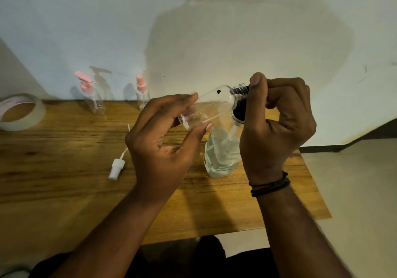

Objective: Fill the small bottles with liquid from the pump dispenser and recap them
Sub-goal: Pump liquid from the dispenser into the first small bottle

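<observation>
My left hand (163, 136) holds a small clear bottle (211, 104) on its side, with the open threaded neck pointing right. My right hand (277, 116) is closed over the black pump head (239, 111) of the dispenser, right at the bottle's neck. Below it stands the clear dispenser bottle (221, 151), part filled with pale liquid. A white spray cap (116, 168) with its thin tube lies loose on the wooden table (64, 170), left of my left hand.
Two small clear bottles stand at the table's far edge by the wall: one with a pink pump top (91, 96), one with a pink spray top (142, 94). A roll of tape (20, 112) lies at the far left. The table's right edge is near my right wrist.
</observation>
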`<state>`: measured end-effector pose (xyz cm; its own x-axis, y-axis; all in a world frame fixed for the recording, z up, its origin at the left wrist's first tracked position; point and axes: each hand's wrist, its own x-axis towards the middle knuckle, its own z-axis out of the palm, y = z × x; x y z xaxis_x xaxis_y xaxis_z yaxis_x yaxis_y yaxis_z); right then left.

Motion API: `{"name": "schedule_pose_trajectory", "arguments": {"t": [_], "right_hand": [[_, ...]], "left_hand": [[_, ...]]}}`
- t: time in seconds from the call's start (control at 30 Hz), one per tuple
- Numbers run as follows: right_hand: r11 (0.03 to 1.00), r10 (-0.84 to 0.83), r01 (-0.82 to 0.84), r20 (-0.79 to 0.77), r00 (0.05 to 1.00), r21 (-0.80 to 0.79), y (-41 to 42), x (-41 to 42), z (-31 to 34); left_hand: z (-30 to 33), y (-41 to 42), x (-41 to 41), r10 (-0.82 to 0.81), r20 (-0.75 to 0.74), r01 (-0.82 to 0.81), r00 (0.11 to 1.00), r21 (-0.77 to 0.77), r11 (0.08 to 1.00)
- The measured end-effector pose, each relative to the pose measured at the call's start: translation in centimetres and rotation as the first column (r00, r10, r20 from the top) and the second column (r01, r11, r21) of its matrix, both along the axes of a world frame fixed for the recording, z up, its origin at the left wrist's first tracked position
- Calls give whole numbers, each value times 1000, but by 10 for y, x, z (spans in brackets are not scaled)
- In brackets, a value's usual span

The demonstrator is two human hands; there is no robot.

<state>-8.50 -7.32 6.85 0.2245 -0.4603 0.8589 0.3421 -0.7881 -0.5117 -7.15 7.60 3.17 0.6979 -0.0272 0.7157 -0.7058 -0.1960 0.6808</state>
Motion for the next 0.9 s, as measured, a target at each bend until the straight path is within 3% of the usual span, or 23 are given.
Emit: {"name": "schedule_pose_trajectory", "arguments": {"t": [0.9], "right_hand": [[998, 42, -43, -39, 998, -45, 5, -8, 7]], "left_hand": [[2, 2, -1, 23, 31, -23, 999, 14, 1000]]}}
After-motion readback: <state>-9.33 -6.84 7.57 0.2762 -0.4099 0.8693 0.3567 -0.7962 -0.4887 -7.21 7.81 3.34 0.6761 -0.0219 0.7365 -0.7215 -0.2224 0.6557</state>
